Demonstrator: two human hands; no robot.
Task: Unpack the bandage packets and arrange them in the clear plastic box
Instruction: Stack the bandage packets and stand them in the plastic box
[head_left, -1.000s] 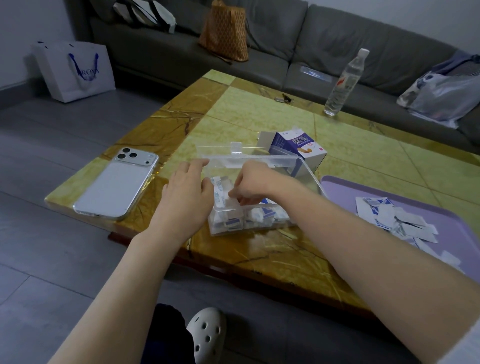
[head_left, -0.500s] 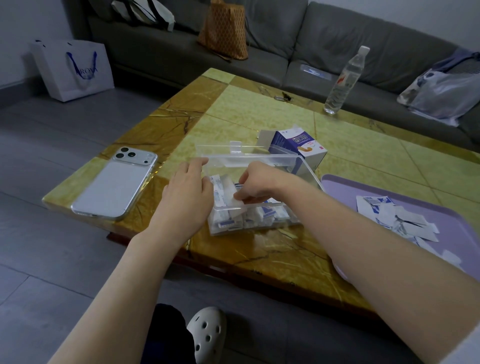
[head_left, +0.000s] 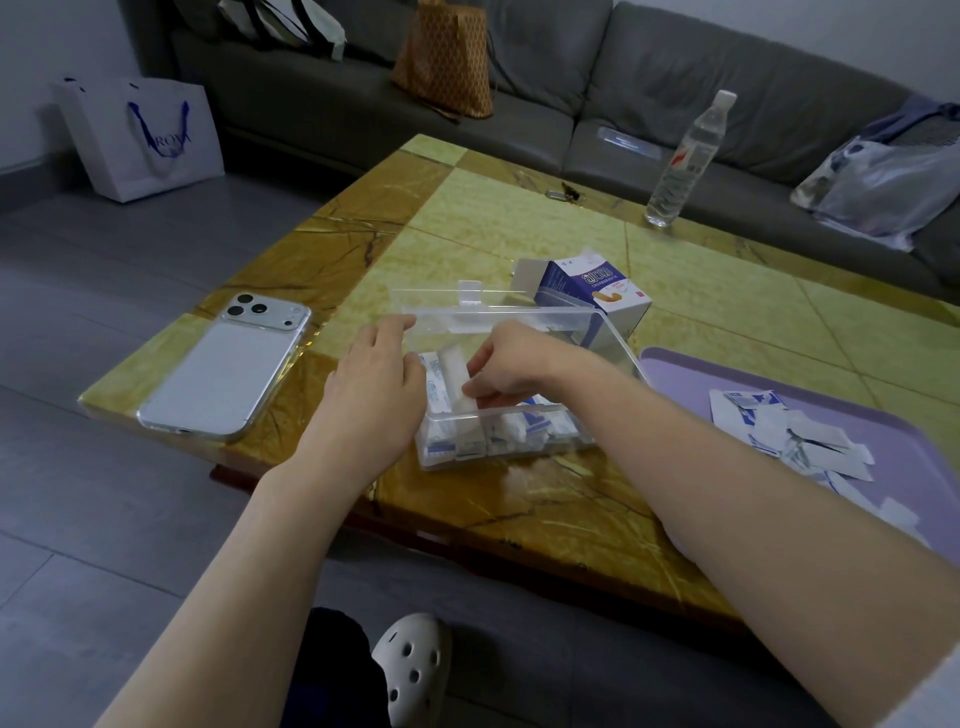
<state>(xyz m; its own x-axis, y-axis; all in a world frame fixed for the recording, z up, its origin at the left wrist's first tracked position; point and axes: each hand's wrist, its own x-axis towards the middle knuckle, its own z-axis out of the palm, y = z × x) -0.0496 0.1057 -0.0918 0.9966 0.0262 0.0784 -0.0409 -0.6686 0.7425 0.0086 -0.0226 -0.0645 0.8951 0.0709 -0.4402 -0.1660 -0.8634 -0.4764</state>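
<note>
**Clear plastic box is filling up**

The clear plastic box sits open on the yellow stone bench, right in front of the person. A row of bandage packets already stands inside it, along the near wall. So a good part of the job looks done.

The right hand is down in the box. Its grip pinches one white packet that stands on its edge at the left end of the row. The left hand rests on the left side of the box with loose, straight fingers. It holds nothing and seems to keep the box steady.

More work is left, I think. A heap of flat pieces lies on the purple tray, well apart from the box (full packets or empty wrappers, I cannot tell). The blue and white carton just behind the box is open too.

The carton has a little picture of a plaster, but its words are too small to read. The white bag on the floor shows blue letters that look like "ROY". The bottle label is a blur.
</note>
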